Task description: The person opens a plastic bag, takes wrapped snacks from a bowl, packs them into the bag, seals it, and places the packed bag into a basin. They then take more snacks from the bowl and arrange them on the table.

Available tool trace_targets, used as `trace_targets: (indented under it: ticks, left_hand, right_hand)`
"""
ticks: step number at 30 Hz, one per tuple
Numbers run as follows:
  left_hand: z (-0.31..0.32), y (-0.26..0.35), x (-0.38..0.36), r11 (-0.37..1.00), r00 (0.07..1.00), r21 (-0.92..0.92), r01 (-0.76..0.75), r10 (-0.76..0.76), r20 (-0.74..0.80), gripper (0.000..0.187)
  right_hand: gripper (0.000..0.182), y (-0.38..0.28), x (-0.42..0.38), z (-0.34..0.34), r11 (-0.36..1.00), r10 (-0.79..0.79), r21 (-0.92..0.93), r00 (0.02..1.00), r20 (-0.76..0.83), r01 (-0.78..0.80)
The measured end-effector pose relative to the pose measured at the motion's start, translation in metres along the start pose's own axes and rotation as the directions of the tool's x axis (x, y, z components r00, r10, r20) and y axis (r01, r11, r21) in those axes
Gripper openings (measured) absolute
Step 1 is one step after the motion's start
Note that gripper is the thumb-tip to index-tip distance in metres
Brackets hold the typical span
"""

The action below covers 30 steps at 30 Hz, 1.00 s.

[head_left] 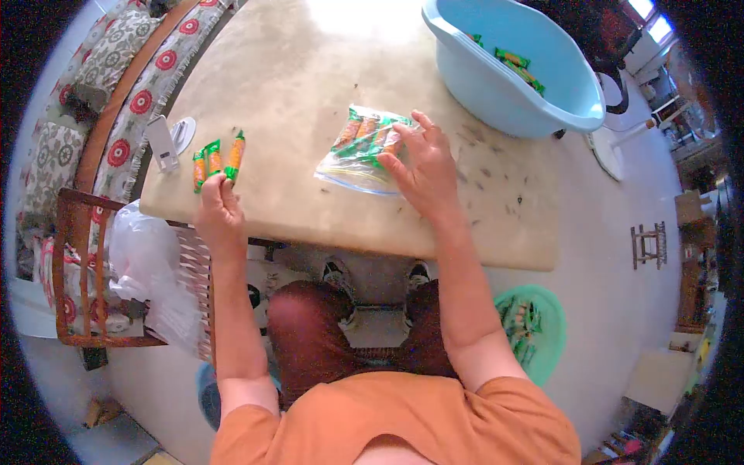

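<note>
My left hand [221, 208] is closed at the table's left front, its fingertips pinching the lower end of a snack stick in an orange and green wrapper [235, 153]. Two similar wrapped sticks [214, 158] lie just left of it. To the right, a clear zip plastic bag [353, 172] lies flat with several of the same sticks inside. The thumb and fingers of my right hand [425, 167] curl around the bag's right side, at the rightmost stick in it. Some fingertip contact there is hard to make out.
A light blue tub [504, 93] with several wrapped sticks stands at the table's [287, 85] back right. A phone-like object on a stand [163, 145] is at the left edge. A green basin [554, 333] sits low on the right; a chair with white plastic bags [147, 248] is left.
</note>
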<state>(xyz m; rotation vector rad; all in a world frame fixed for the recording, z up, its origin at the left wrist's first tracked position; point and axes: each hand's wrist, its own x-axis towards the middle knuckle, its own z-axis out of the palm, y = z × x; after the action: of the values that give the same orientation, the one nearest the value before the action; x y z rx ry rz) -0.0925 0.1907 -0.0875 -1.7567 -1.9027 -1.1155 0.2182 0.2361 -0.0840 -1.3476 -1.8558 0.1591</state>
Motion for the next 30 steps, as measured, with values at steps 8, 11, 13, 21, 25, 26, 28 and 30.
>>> trace_targets:
  ticks: [8, 11, 13, 21, 25, 26, 28, 30]
  left_hand:
    - [-0.031, 0.067, -0.056, 0.621, 0.933, -0.697, 0.358, -0.206, 0.295, 0.007]
    - [-0.038, 0.079, -0.050, 0.811, 0.967, -0.582, 0.051, 0.106, 0.232, 0.012]
    - [-0.037, 0.090, -0.051, 0.840, 0.949, -0.540, -0.051, 0.210, 0.236, 0.015]
    - [-0.009, 0.113, -0.044, 0.852, 0.949, -0.518, -0.076, 0.222, 0.225, 0.015]
    - [-0.003, 0.112, -0.040, 0.864, 0.934, -0.464, -0.196, 0.309, 0.180, 0.013]
    - [-0.008, 0.114, -0.041, 0.861, 0.947, -0.508, -0.029, 0.187, 0.263, 0.012]
    - [-0.028, 0.120, -0.041, 0.809, 0.930, -0.555, 0.194, 0.028, 0.366, 0.012]
    - [-0.042, 0.124, -0.038, 0.773, 0.949, -0.606, 0.189, 0.016, 0.316, 0.012]
  right_hand:
    - [0.036, -0.027, -0.007, -0.018, 0.980, -0.197, -0.035, 0.980, 0.012, 0.197]
    - [0.025, -0.021, -0.010, -0.011, 0.976, -0.201, -0.084, 0.979, 0.022, 0.202]
    - [0.019, -0.021, -0.010, -0.009, 0.976, -0.206, -0.074, 0.979, 0.000, 0.205]
    - [0.013, -0.017, -0.008, 0.000, 0.987, -0.157, 0.035, 0.985, -0.074, 0.160]
    - [0.014, -0.015, -0.008, 0.001, 0.989, -0.112, 0.092, 0.991, -0.073, 0.119]
    - [0.014, -0.014, -0.008, 0.001, 0.988, -0.104, 0.103, 0.992, -0.074, 0.111]
    - [0.013, -0.013, -0.008, 0.003, 0.985, -0.130, 0.097, 0.986, -0.102, 0.140]
    - [0.012, -0.012, -0.009, 0.004, 0.984, -0.136, 0.096, 0.983, -0.122, 0.149]
